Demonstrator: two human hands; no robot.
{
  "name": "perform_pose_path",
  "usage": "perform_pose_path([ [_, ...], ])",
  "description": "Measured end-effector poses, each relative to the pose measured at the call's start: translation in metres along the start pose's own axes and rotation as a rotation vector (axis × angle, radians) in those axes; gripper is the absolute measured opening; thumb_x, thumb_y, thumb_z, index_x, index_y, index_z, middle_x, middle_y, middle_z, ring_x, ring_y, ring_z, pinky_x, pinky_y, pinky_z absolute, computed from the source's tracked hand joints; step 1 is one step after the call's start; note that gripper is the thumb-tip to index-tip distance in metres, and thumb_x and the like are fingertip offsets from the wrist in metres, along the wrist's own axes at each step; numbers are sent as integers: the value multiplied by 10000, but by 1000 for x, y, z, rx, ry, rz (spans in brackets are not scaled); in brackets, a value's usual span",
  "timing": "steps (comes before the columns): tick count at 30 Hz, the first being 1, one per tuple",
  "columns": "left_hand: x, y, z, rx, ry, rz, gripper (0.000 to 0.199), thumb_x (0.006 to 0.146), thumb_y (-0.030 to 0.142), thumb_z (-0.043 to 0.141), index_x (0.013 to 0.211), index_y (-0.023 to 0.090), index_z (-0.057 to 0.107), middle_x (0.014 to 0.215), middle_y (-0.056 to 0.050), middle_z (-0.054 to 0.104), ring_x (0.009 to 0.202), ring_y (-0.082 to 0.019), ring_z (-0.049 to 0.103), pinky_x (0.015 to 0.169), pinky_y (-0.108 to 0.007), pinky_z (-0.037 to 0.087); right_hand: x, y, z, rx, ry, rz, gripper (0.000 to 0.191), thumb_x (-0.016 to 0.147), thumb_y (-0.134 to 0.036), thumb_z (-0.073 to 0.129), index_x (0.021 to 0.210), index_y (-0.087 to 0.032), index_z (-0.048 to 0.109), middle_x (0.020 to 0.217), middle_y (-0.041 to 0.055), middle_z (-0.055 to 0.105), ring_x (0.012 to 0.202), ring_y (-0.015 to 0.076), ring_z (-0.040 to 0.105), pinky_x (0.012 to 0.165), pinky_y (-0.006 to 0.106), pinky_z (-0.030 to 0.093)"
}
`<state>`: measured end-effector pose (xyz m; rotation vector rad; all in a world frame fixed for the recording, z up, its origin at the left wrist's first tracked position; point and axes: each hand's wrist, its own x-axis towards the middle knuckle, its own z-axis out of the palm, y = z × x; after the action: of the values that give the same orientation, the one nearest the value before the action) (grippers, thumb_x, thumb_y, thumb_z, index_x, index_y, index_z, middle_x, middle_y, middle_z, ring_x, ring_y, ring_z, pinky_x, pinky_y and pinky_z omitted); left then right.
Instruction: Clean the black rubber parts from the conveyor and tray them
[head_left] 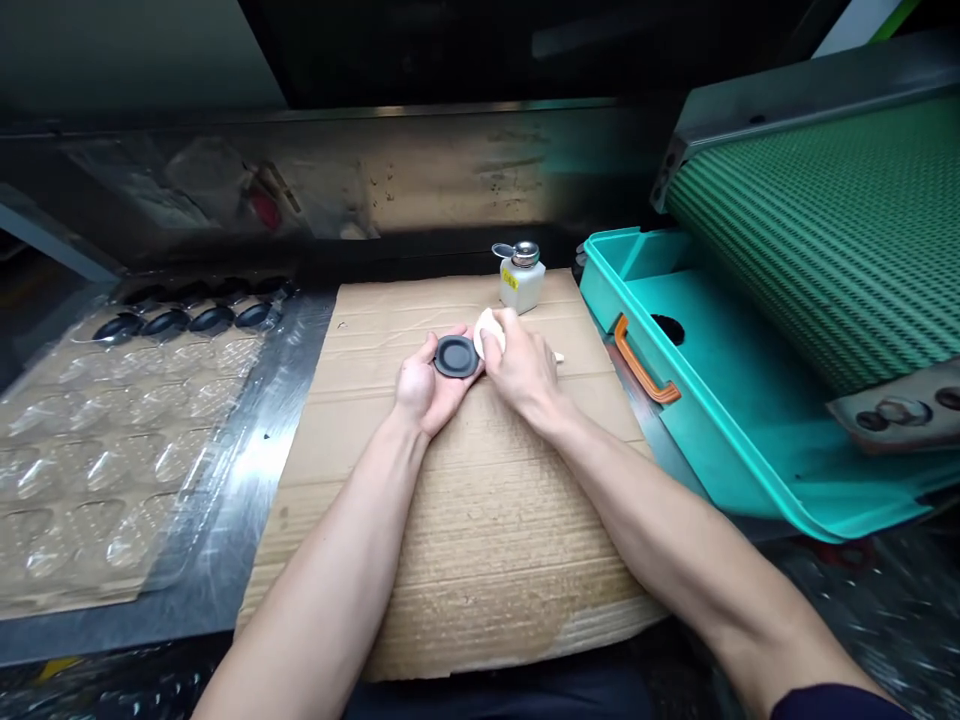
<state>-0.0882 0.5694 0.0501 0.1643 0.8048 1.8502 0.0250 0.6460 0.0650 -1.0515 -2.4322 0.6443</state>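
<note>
A round black part (455, 356) with a raised rim rests in my left hand (433, 388), palm up, with the thumb at its left edge. My right hand (523, 365) pinches a white cloth (490, 333) beside the part's right edge; a white tip shows past the knuckles on the right. Both hands are above a cardboard sheet (480, 520). Just behind my right hand stands a white bottle (523, 285) with a metal top, an open lid and a yellow label.
On the left, a clear plastic tray (97, 440) holds several black round parts (166, 324) in its back rows. A teal bin (720, 440) with an orange handle (645, 362) and a black piece inside sits right, below a green mesh conveyor (832, 230).
</note>
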Motion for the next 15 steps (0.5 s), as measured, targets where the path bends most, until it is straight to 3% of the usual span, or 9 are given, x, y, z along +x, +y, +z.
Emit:
perform_pose_path([
  [4, -2, 5, 1, -129, 8, -81, 447, 1015, 366, 220, 1226, 113, 522, 1297, -196, 600, 1227, -307, 574, 901, -481, 567, 6, 10, -3, 170, 161, 34, 417, 1003, -444, 308, 1332, -220, 434, 1095, 90, 680, 975, 259, 638, 840, 372, 472],
  [9, -8, 13, 1, -219, -9, -97, 489, 989, 306, 186, 1359, 97, 429, 1274, -213, 603, 1228, -338, 569, 875, -533, 572, 3, 13, 0, 272, 220, 7, 413, 990, -461, 346, 1303, -216, 458, 1111, 89, 667, 979, 251, 636, 840, 380, 491],
  [15, -10, 18, -3, -277, -11, -93, 504, 995, 282, 209, 1420, 56, 359, 1295, -209, 585, 1242, -307, 564, 865, -395, 604, 1, 10, 5, 461, 280, -25, 419, 971, -484, 400, 1274, -209, 490, 1048, 81, 667, 914, 235, 647, 808, 382, 518],
])
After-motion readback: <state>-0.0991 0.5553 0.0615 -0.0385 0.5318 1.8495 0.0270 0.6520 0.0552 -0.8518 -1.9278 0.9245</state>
